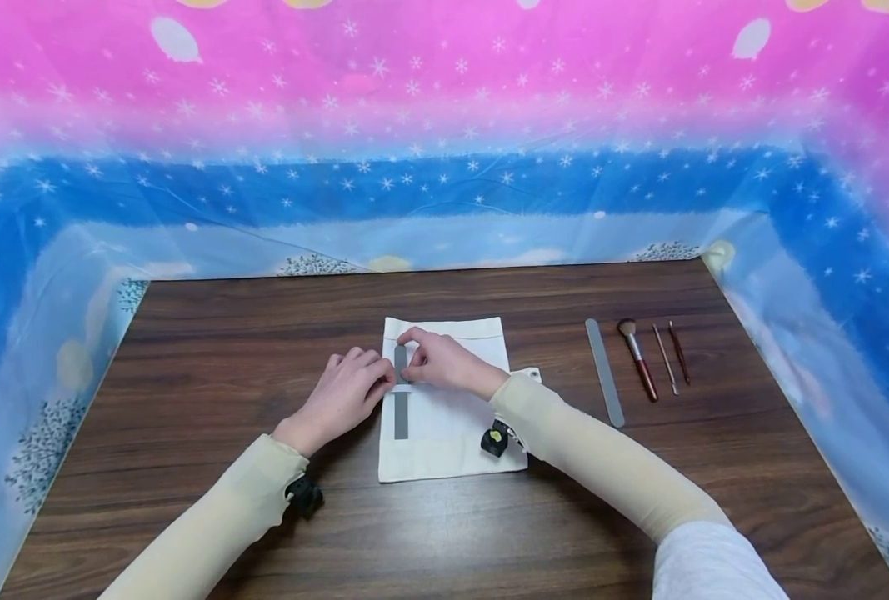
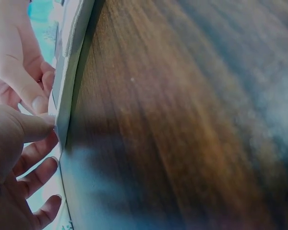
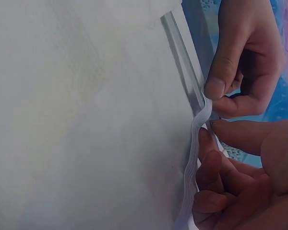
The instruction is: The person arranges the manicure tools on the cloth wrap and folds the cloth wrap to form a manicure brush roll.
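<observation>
At the far left, a pale sleeve (image 1: 204, 517) with a black camera (image 1: 305, 497) at its cuff is seen over the wood-grained desk (image 1: 212, 350). The left hand (image 1: 342, 392) is held at the left edge of a white cloth organizer (image 1: 451, 458), which is laid flat at the middle of the desk. By its thumb and forefinger, brought together, a white elastic band (image 3: 196, 129) is pinched near that edge; its other fingers are loosely bent.

Along the organizer's left side, a strapped gray file (image 1: 402, 417) is set lengthwise, crossed by the band near its middle. Its near end is brought to the cloth fold at the organizer's near side; whether it is tucked beneath cannot be told.

The far part of this file is gripped by the right hand (image 1: 451, 362), its thumb and forefinger slightly parted about it and its other fingers curled in.

From the organizer's right edge, a small snap tab (image 1: 531, 374) is extended. Well apart to the right, a loose gray file (image 1: 604, 372), a brush (image 1: 637, 360) with a dark red handle, a slim metal-tipped tool (image 1: 666, 358) and a dark red stick (image 1: 680, 353) are lined up roughly side by side.
</observation>
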Motion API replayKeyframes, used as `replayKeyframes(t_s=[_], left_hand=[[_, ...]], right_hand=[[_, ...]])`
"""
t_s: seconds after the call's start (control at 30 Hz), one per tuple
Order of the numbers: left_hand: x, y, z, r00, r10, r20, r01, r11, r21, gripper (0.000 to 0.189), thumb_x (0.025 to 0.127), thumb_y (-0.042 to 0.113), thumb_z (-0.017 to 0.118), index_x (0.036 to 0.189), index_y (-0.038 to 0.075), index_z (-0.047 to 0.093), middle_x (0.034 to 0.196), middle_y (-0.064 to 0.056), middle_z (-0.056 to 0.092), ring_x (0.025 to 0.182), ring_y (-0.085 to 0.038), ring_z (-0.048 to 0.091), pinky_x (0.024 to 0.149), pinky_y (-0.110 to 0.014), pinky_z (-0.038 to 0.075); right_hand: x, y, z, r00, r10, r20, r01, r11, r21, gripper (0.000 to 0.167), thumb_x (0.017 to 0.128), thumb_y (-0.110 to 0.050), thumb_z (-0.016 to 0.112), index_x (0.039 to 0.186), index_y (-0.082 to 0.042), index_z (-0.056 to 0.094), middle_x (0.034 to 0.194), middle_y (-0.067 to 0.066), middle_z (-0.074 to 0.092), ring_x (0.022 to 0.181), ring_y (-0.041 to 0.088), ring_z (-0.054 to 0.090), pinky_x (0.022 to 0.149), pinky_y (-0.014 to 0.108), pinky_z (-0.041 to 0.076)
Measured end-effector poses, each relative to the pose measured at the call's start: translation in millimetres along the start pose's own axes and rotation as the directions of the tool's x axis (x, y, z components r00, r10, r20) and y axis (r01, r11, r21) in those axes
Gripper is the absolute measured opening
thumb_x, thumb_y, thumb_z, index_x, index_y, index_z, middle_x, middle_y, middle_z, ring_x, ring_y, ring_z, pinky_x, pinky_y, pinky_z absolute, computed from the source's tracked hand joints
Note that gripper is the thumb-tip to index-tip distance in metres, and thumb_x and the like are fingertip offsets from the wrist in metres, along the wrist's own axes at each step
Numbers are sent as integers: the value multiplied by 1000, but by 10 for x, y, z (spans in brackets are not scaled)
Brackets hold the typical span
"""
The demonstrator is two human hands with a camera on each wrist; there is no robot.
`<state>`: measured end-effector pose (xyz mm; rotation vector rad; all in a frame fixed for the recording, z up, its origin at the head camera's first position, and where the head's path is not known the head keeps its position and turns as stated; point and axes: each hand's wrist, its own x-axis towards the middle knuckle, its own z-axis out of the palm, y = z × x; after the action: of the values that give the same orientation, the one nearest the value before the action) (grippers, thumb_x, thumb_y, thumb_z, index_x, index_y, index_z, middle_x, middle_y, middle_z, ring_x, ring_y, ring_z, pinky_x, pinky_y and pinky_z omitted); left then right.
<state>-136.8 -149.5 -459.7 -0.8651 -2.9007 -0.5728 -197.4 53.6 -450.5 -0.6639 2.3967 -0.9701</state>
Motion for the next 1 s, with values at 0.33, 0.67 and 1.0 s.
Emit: replayKeyframes(t_s=[0.33, 0.67, 1.0], left_hand=[[-8, 6, -8, 1000, -7, 3, 7, 1000, -1, 10, 97, 10, 74, 92, 16, 67, 91, 1, 63, 89, -24, 52, 76, -43, 37], [-22, 17, 10, 1000, -13, 10, 12, 1000, 13, 9, 96, 11, 76, 93, 16, 69, 92, 0, 63, 89, -24, 53, 76, -42, 39], [-23, 62, -2, 999, -30, 29, 29, 999, 36, 6, 97, 14, 76, 95, 16, 70, 96, 0, 65, 90, -23, 54, 78, -43, 39]], right_hand=[[5, -5, -8, 1000, 0, 3, 1, 998, -60, 48, 100, -11, 69, 145, -2, 53, 95, 4, 75, 79, 10, 64, 77, 24, 48], [-11, 30, -56, 1000, -10, 1, 10, 995, -104, 42, 102, -8, 60, 144, 0, 57, 107, 11, 73, 79, 13, 62, 74, 24, 48], [-253, 195, -217, 995, -56, -84, 45, 991, -129, 35, 105, -12, 56, 139, -6, 60, 107, 10, 72, 90, 19, 67, 83, 35, 52]])
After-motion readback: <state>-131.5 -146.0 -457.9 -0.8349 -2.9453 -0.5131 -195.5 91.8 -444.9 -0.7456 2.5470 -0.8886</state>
